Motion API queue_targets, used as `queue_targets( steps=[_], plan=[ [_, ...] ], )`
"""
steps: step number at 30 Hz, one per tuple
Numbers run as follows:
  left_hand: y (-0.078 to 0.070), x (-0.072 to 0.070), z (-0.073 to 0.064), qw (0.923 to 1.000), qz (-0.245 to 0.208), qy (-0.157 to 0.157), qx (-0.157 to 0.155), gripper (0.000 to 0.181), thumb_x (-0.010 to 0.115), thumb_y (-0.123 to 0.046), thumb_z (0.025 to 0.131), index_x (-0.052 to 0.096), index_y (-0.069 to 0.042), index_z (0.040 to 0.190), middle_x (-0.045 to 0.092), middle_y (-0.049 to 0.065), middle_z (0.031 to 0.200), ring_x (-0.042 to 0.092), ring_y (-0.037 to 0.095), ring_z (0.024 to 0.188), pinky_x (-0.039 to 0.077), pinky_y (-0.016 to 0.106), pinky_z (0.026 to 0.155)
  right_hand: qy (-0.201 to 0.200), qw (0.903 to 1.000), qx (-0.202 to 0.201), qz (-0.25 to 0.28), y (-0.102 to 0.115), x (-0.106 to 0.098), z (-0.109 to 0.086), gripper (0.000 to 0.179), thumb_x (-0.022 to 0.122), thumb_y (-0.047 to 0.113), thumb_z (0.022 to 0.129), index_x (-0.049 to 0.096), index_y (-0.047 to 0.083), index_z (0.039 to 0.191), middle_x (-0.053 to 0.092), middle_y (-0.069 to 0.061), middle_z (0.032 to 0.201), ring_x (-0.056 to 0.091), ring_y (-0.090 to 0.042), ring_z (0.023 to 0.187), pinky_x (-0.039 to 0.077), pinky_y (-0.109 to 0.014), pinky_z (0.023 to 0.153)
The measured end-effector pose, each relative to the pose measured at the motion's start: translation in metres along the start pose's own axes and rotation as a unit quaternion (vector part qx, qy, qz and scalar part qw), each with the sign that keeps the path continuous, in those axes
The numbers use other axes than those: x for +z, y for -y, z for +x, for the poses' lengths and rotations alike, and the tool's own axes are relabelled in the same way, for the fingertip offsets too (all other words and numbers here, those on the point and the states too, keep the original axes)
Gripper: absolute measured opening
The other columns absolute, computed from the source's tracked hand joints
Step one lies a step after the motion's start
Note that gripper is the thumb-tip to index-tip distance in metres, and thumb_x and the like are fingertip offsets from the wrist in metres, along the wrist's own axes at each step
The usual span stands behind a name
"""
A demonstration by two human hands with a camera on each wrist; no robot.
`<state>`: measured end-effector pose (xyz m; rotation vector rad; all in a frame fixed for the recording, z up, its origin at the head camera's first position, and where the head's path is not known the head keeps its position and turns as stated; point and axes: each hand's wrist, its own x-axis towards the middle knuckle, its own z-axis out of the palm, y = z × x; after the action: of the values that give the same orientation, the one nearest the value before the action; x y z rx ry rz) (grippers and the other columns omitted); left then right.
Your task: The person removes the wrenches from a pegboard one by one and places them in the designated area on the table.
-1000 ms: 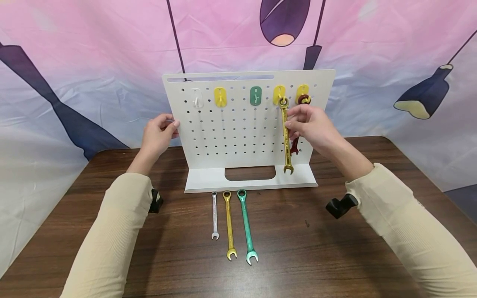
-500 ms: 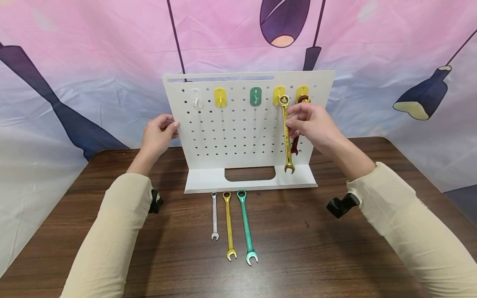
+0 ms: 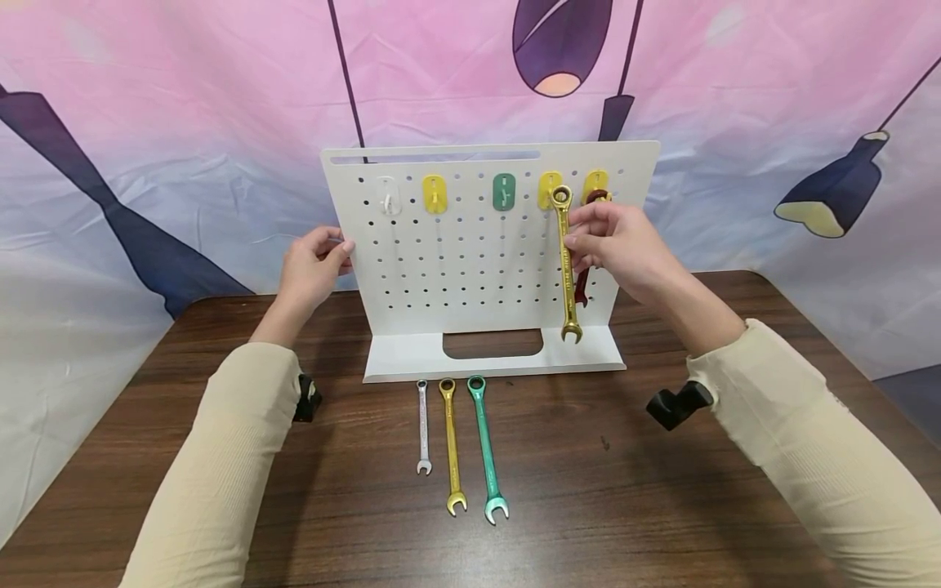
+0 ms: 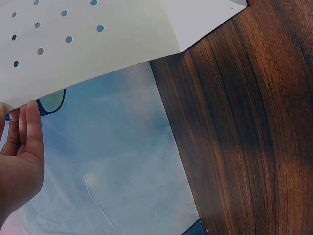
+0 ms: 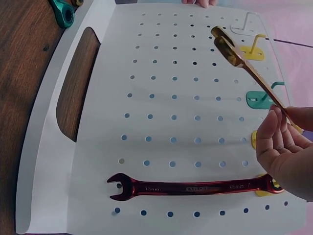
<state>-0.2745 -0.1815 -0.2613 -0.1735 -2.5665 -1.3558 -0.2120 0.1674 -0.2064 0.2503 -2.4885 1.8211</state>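
Observation:
My left hand point(image 3: 312, 263) grips the left edge of the white pegboard point(image 3: 456, 245), thumb in front and fingers behind. My right hand point(image 3: 619, 247) pinches a gold combination wrench point(image 3: 567, 273) by its upper shaft, ring end up, in front of a yellow hook point(image 3: 550, 188). Whether the ring touches that hook is unclear; in the right wrist view my fingers hide the ring end, and the open end stands off the board. A red wrench point(image 5: 195, 188) hangs on the rightmost yellow hook point(image 3: 595, 181), partly behind my right hand in the head view.
A small silver wrench point(image 3: 423, 429), another gold wrench point(image 3: 452, 449) and a green wrench point(image 3: 486, 453) lie on the brown table point(image 3: 588, 506) before the board. White point(image 3: 388, 196), yellow point(image 3: 435, 194) and green point(image 3: 503, 193) hooks line the board's top. A printed cloth point(image 3: 220, 122) hangs behind.
The gold wrench's ring end has shifted slightly up and right, from over the yellow hook's tip, along with my right hand. My left hand keeps its place on the board edge.

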Motion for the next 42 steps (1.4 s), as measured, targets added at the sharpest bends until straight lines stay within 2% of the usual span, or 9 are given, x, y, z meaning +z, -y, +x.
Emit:
queue_targets(
  steps=[8,19,26,32,42],
  plan=[
    [0.0,0.0,0.0,1.0,-0.003,0.0,-0.002,0.03,0.047,-0.025,0.096,0.053,0.0,0.111,0.059,0.021,0.107,0.059,0.03,0.093,0.054,0.031,0.083,0.006,1.0,0.002,0.004,0.002,-0.001,-0.004,0.017,0.053,-0.003,0.09,0.05,-0.009,0.105,0.059,-0.006,0.082,0.058,-0.013,0.065,0.054,-0.023,0.061],
    [0.003,0.001,0.002,1.0,-0.001,-0.001,0.003,0.029,0.047,-0.025,0.096,0.054,-0.001,0.112,0.059,0.019,0.104,0.059,0.029,0.093,0.054,0.029,0.081,0.021,0.9997,0.01,-0.011,-0.005,0.002,-0.01,0.014,0.053,-0.002,0.09,0.051,-0.008,0.103,0.058,-0.01,0.082,0.058,-0.017,0.067,0.056,-0.03,0.065],
    [0.005,0.001,0.003,1.0,0.0,0.001,0.004,0.03,0.046,-0.025,0.096,0.053,-0.001,0.112,0.059,0.019,0.104,0.059,0.028,0.093,0.054,0.031,0.082,0.035,0.9991,0.021,-0.011,-0.017,0.005,-0.011,0.013,0.054,-0.002,0.09,0.051,-0.008,0.102,0.059,-0.012,0.082,0.058,-0.018,0.066,0.056,-0.03,0.064],
    [0.004,0.001,0.003,1.0,0.003,-0.001,0.005,0.03,0.046,-0.026,0.096,0.054,-0.001,0.112,0.059,0.018,0.103,0.059,0.025,0.091,0.054,0.031,0.082,0.064,0.9973,0.035,-0.014,-0.03,0.008,-0.013,0.016,0.053,0.0,0.091,0.049,-0.008,0.104,0.058,-0.013,0.086,0.058,-0.017,0.068,0.056,-0.029,0.066],
    [0.004,0.001,0.003,1.0,0.001,0.0,0.003,0.03,0.046,-0.025,0.096,0.053,0.0,0.113,0.059,0.019,0.105,0.059,0.027,0.092,0.054,0.031,0.082,0.089,0.9951,0.042,0.011,-0.053,0.018,-0.017,0.014,0.051,-0.005,0.089,0.048,-0.012,0.102,0.058,-0.011,0.081,0.057,-0.015,0.065,0.056,-0.028,0.064]
  ],
)
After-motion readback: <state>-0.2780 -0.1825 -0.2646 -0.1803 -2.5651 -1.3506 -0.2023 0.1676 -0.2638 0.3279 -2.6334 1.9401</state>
